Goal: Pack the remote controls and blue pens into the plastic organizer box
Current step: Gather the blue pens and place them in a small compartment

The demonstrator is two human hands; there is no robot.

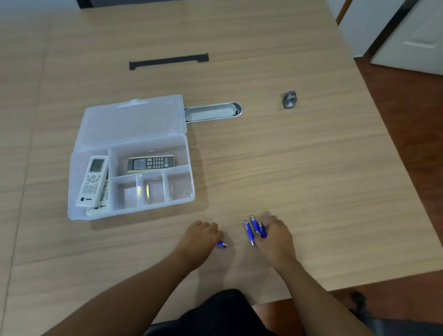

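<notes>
Across the wooden table [286, 162] our right hand [276, 238] clutches several blue pens [254, 228] and our left hand [200, 235] pinches one blue pen [221, 244], near the plastic organizer box [128, 183] holding remote controls [93, 182]; loosely bunched pens could slip and roll away.

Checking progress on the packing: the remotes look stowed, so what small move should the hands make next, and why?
Probably close the right hand around the blue pens under its fingers and lift them toward the organizer box. Remote controls already lie inside, three small compartments look bare, and the left hand already covers another pen.
</notes>
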